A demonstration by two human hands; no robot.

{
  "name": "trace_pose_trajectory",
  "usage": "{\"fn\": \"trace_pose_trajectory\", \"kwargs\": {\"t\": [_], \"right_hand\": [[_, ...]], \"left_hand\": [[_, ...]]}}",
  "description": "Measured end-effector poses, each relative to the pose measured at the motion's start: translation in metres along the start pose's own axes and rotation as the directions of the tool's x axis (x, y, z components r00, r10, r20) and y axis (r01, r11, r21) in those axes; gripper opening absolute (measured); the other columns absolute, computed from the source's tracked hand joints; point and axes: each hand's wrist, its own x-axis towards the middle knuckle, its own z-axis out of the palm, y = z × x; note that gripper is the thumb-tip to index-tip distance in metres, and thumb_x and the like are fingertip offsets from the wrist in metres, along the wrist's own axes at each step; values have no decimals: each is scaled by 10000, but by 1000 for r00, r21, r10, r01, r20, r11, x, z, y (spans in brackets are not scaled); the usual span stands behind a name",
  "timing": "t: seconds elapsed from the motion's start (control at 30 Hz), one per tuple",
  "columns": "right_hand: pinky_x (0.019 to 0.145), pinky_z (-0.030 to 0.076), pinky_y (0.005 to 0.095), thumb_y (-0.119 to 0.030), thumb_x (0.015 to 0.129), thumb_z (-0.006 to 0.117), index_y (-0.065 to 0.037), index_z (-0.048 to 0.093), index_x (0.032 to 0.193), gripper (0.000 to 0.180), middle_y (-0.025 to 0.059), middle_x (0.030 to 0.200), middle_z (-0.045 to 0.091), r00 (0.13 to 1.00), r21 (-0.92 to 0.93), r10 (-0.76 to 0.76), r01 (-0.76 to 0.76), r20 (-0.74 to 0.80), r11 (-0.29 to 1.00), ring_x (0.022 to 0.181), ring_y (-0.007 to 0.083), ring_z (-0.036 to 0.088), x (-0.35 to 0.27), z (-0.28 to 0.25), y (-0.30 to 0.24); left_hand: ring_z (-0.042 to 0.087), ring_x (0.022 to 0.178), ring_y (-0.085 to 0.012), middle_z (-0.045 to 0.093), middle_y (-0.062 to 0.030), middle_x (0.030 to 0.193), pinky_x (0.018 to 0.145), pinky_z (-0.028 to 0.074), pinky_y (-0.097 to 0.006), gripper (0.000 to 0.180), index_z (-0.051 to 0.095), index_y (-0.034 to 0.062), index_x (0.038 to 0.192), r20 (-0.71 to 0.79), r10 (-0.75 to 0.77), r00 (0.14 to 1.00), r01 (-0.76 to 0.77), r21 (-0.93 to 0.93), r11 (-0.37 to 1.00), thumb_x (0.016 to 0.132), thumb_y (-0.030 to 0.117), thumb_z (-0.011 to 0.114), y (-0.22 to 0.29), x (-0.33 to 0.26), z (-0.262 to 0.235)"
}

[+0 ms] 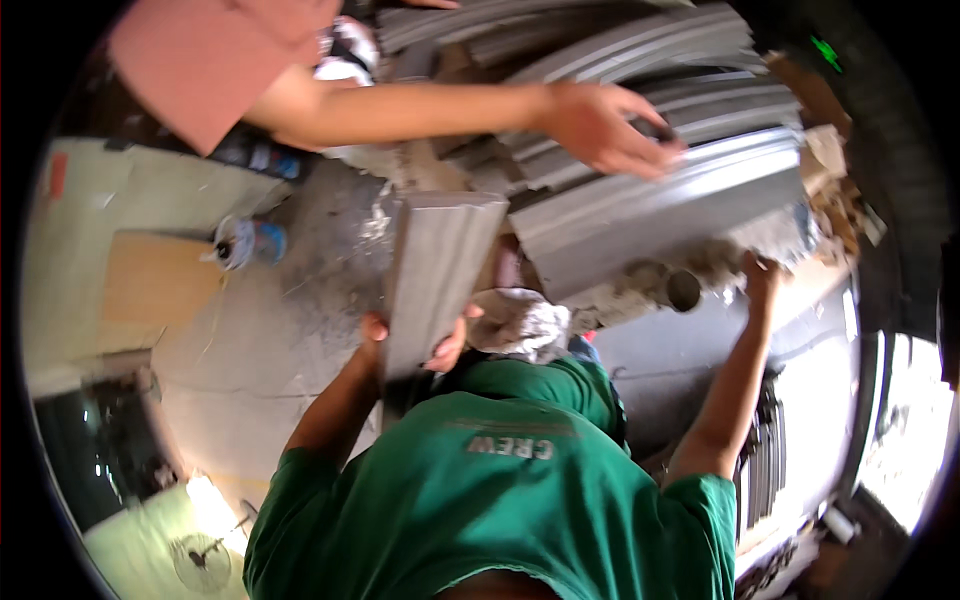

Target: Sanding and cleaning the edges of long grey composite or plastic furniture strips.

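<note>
My left hand point(455, 345) is wrapped round a long grey moulding point(440, 265), its thumb on one side and its fingers on the other. The moulding stands up in front of my green shirt, its end tilted away from me. Out to the right, my right hand point(765, 270) is closed beside a dusty pale ledge point(775, 235); what it holds, if anything, is too blurred to tell. A crumpled whitish cloth point(525, 325) lies close to the moulding. From the upper left, another person's hand point(610, 130) reaches over stacked grey mouldings point(660, 205), a small dark thing at its fingers.
More curved mouldings point(640, 45) are piled at the far side. A round dark tube opening point(683, 290) sits below the stack. On the floor to the left stand a paint can point(250, 243) and a brown board point(160, 275). A fan point(200, 560) is at lower left.
</note>
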Motion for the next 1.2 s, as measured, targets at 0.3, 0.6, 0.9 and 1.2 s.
{"fn": "trace_pose_trajectory", "kwargs": {"t": [0.3,0.6,0.9,1.2], "right_hand": [[872,449,305,-33,800,666,42,550,1171,395,110,1043,633,891,965,-450,62,62,256,946,166,595,-175,-25,-244],[873,456,372,-84,712,715,26,502,1092,449,158,1061,576,806,983,-576,-36,137,182,975,217,567,-216,-23,-318],[758,445,339,-67,730,729,61,549,993,343,207,975,606,617,847,-747,512,-248,142,877,265,565,-233,10,-324],[715,460,344,-62,657,714,38,603,933,314,161,948,633,492,598,-806,769,-329,225,820,287,563,-231,3,-327]], "left_hand": [[500,621,-207,514,-139,826,538,364,-314,1107,283,-71,1359,37,13,999,-9,-93,996,467,396,743,-2,-12,6],[491,648,-203,510,-128,837,561,353,-314,1123,258,-67,1372,101,-24,995,30,-60,998,473,398,746,-2,-16,3],[512,638,-184,522,-119,824,564,357,-299,1096,286,-105,1346,46,-42,998,43,-30,999,477,385,739,-2,-13,17],[508,622,-178,528,-116,812,549,363,-294,1079,286,-117,1335,20,-51,998,52,-35,998,490,380,737,-4,-13,18]]}}
